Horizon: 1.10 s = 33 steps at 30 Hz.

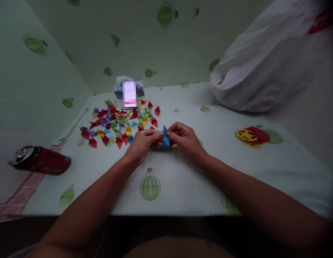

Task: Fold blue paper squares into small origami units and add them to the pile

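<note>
Both forearms reach in from the near edge of the table, left from the near left, right from the near right, converging near the middle. Left hand: fingers curled, thumb and fingertips pinched on the left side of a blue folded paper piece. Right hand: wrist bent inward, thumb and index finger closed on the right side of the same piece. The piece lies between the two sets of fingertips, its pointed end upward and toward the far side.

Directly below the fingers, a blue flat item shows in part; the hands cover the rest, and its nature is unclear.

Far left of the hands: a spread of small multicoloured folded paper pieces, the closest ones just beside the left hand. Behind them, a lit phone, its screen blurred out, stands in front of a tissue box. Left: a dark red can on its side. Right, well apart from the right hand: yellow and red cut-outs. Far right: a bulging white plastic bag.
</note>
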Motion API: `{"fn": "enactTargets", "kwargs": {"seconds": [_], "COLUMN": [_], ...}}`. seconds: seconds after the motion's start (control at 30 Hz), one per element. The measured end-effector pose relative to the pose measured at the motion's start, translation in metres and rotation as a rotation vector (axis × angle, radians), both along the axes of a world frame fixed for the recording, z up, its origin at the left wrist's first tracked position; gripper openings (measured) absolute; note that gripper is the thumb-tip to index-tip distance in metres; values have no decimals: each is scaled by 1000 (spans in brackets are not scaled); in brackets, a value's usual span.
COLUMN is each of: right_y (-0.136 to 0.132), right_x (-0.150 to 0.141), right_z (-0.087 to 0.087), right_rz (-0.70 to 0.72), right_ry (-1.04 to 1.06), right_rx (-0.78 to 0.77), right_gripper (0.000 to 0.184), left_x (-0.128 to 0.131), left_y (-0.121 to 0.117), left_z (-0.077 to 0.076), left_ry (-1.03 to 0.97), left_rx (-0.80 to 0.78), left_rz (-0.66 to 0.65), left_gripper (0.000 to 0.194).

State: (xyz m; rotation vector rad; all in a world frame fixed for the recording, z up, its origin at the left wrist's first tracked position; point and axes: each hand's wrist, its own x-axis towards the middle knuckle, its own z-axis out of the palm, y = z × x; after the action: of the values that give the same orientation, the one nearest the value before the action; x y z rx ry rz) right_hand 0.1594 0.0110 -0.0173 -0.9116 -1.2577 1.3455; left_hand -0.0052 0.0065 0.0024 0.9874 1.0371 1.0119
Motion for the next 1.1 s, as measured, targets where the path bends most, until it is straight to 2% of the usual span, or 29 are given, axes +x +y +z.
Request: {"fn": "enactTargets", "kwargs": {"seconds": [0.33, 0.57, 0.73, 0.9, 1.1], "right_y": [-2, -2, -1, 0, -2], "right_x": [0, 0, 1, 2, 1], "right_z": [1, 1, -1, -2, -1], "right_rz": [9, 31, 22, 46, 57], "right_ry": [-36, -26, -3, -12, -8], "right_rx": [-17, -31, -21, -19, -51], "right_gripper": [26, 23, 23, 21, 24], "left_x": [1, 3, 0, -1, 1], "left_y": [1, -3, -1, 1, -1], "left_z": [-1, -1, 0, 1, 2], "left_ry": [58, 126, 66, 58, 185], "left_rx": [31, 195, 90, 95, 240], "left_rz": [11, 51, -11, -27, 23], "left_gripper": [25, 28, 33, 28, 25]}}
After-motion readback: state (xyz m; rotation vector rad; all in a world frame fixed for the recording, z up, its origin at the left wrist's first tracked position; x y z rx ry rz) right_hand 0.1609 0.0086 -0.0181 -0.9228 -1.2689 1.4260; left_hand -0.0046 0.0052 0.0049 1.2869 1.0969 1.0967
